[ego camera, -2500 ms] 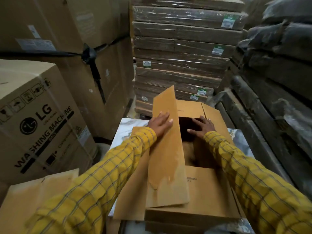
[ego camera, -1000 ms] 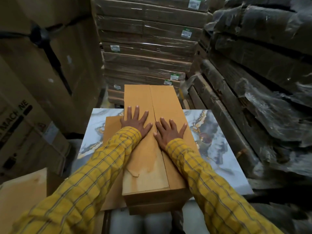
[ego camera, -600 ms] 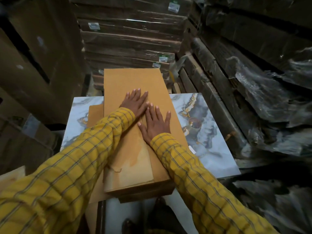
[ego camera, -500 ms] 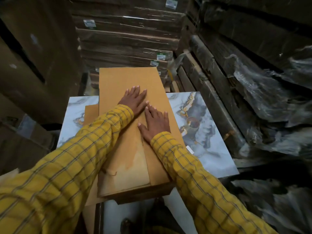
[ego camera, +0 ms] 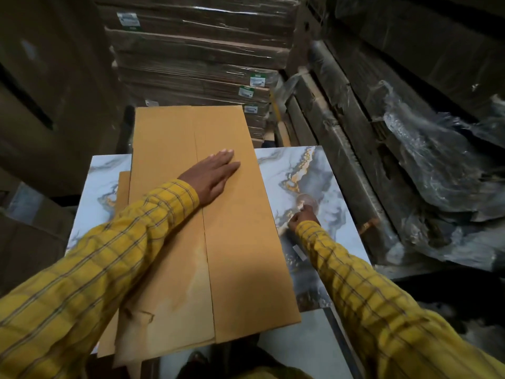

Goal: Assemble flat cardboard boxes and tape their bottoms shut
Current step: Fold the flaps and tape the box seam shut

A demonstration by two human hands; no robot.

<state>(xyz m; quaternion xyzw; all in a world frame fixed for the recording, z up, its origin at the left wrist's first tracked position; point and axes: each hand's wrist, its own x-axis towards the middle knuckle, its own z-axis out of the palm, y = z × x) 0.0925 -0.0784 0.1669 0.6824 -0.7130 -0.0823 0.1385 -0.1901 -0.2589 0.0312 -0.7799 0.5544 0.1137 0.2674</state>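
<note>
A brown cardboard box (ego camera: 240, 255) lies on the marbled table (ego camera: 284, 165), bottom flaps folded shut with the seam running down its middle. My left hand (ego camera: 211, 177) presses flat across the seam, fingers together, holding the flaps down. My right hand (ego camera: 303, 216) is off the box to the right, fingers closed on a roll of clear tape (ego camera: 307, 201) that sits on the table top. More flat cardboard (ego camera: 123, 192) sticks out from under the box on the left.
A tall stack of wrapped flat cartons (ego camera: 196, 58) stands beyond the table. Plastic-wrapped long packs (ego camera: 410, 149) are piled on the right. Large brown cartons (ego camera: 41, 105) stand on the left. A small white label (ego camera: 300, 252) lies on the table.
My right hand has left the box and gone right to the tape roll on the table. My left hand has slid across the seam and now holds both flaps alone.
</note>
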